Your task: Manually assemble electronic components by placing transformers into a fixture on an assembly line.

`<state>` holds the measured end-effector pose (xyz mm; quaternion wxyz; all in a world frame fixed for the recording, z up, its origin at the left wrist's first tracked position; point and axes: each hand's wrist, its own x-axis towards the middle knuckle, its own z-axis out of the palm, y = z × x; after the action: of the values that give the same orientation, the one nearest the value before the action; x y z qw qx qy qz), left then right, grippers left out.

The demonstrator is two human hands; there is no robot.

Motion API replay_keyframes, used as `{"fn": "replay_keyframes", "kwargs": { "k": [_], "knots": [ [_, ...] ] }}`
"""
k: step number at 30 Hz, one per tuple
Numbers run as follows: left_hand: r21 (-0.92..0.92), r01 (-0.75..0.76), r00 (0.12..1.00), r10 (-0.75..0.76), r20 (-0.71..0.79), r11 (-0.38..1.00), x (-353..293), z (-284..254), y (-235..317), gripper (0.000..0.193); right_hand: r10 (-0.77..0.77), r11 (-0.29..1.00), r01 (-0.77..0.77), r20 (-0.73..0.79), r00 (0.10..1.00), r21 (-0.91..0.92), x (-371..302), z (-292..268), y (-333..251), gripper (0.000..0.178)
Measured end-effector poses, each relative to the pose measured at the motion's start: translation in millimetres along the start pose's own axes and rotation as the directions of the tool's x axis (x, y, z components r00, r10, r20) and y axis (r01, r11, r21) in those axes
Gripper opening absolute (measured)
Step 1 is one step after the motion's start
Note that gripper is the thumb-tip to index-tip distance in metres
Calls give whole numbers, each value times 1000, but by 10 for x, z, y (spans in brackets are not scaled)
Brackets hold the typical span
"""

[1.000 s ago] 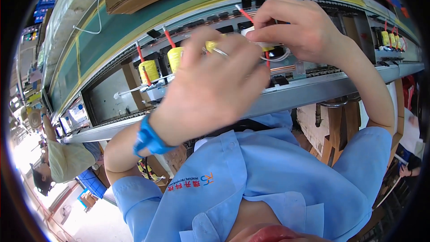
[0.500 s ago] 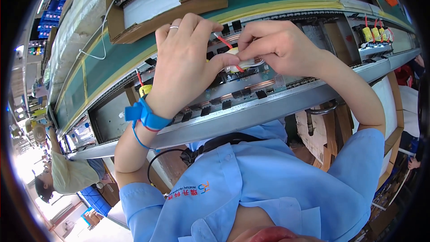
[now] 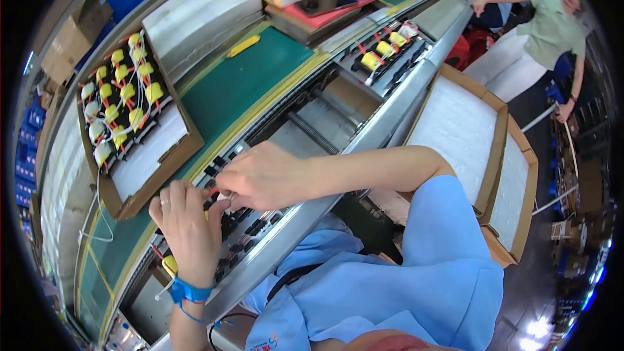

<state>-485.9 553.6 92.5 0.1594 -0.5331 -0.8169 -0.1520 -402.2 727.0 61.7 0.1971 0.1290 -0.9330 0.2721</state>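
My left hand [image 3: 188,224] and my right hand [image 3: 263,179] meet over a circuit board [image 3: 242,237] on the metal conveyor line. Between the right thumb and fingers a bit of white wire [image 3: 227,197] is pinched. The left thumb presses close to those fingertips with its fingers bent; what it grips is hidden. Part of a yellow-wrapped coil with red sleeving lies under the hands, mostly covered. Beside the left wrist, which wears a blue wrist strap [image 3: 190,291], another yellow coil [image 3: 169,264] stands on the line.
A cardboard box [image 3: 190,146] of yellow coils stands beyond my hands on the green surface [image 3: 244,81], near a yellow cutter [image 3: 244,46]. Farther right, a board [image 3: 403,68] carries several yellow coils. White-lined cartons [image 3: 461,133] stand right, near a standing person [image 3: 552,26].
The view has swung toward the right, bringing in the whole coil box, the cartons and the standing person. My hands stay together over the board, their fingers still pinched.
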Motion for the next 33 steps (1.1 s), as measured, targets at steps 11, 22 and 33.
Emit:
{"fn": "replay_keyframes", "kwargs": {
  "k": [11, 22, 33],
  "knots": [
    [256, -170, 985, 163, 46, 952, -357, 123, 327, 29, 60, 995, -57, 30, 998, -85, -1, 4, -83, 20],
    [59, 98, 995, -97, -16, 993, -641, -323, -254, 49, -90, 987, 83, -43, 995, -141, -124, -10, -146, 34],
    [-221, 751, 639, -601, 480, 622, -1245, -687, -732, 56, 109, 845, -363, -538, 836, -392, -236, -1462, 152, 42]
  ]
}}
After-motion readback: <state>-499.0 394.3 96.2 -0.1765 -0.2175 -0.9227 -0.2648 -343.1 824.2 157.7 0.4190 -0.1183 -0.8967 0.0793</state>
